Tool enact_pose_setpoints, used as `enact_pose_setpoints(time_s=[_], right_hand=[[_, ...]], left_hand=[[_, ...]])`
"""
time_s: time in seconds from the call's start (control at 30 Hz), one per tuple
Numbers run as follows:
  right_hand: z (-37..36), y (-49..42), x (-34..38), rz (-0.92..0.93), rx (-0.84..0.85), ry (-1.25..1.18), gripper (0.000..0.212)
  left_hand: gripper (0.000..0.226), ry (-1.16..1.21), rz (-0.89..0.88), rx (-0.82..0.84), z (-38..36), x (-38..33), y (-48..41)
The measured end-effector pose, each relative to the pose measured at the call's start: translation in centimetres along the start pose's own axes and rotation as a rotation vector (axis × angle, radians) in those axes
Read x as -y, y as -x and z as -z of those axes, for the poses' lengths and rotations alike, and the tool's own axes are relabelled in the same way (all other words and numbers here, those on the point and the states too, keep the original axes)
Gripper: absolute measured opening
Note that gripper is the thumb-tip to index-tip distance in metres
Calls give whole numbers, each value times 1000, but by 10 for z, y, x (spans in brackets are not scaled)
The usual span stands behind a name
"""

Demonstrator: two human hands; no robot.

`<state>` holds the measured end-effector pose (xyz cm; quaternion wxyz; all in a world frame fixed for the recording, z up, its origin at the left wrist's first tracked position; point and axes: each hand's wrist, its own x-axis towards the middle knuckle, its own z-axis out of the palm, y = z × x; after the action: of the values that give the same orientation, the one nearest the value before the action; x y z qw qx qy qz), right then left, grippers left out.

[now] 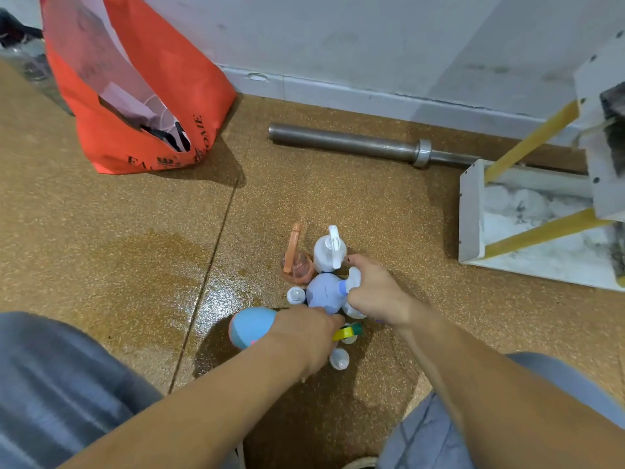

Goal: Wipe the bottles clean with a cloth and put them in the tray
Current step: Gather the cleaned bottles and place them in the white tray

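Several bottles stand clustered on the cork floor: a clear orange pump bottle (297, 265), a white spray bottle (328, 252), a lavender bottle (323, 292), two small white bottles (296, 295) (339, 359) and a blue-and-pink bottle (250, 325). My right hand (375, 291) grips the lavender bottle's white spray head. My left hand (306, 331) curls over a yellow-and-green item (348, 332), which sticks out from under its fingers. A white tray (471, 214) with a marbled bottom lies to the right. No cloth is in view.
An orange bag (142, 96) stands at the back left. A steel bar (355, 143) lies along the white wall. Yellow struts (531, 140) and a white frame rise over the tray. The floor left of the bottles looks wet. My knees flank the bottom corners.
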<state>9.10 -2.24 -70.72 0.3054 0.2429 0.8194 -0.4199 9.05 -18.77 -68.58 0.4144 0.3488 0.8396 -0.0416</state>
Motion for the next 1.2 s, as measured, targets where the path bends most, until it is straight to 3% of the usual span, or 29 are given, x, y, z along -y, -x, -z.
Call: enact_pose_setpoints(time_s=[0.23, 0.4, 0.53, 0.73, 0.87, 0.97, 1.1, 1.2], right_hand=[[-7, 4, 3, -19, 67, 155, 78], [8, 4, -4, -33, -25, -150, 76], [17, 6, -6, -34, -1, -232, 66], [25, 5, -3, -54, 32, -264, 74], [28, 6, 2, -29, 28, -222, 82], [27, 11, 9, 24, 50, -197, 91], [24, 11, 20, 104, 45, -132, 105], [28, 10, 27, 154, 30, -92, 113]], left_hand=[[65, 150, 122, 149, 7, 10, 10], [20, 311, 160, 215, 20, 29, 28], [23, 378, 247, 243, 35, 41, 41], [17, 464, 400, 268, 47, 80, 49], [34, 757, 560, 155, 47, 111, 43], [69, 1014, 632, 121, 55, 113, 38], [107, 1122, 687, 2, 65, 100, 20], [104, 1180, 688, -101, 73, 92, 1]])
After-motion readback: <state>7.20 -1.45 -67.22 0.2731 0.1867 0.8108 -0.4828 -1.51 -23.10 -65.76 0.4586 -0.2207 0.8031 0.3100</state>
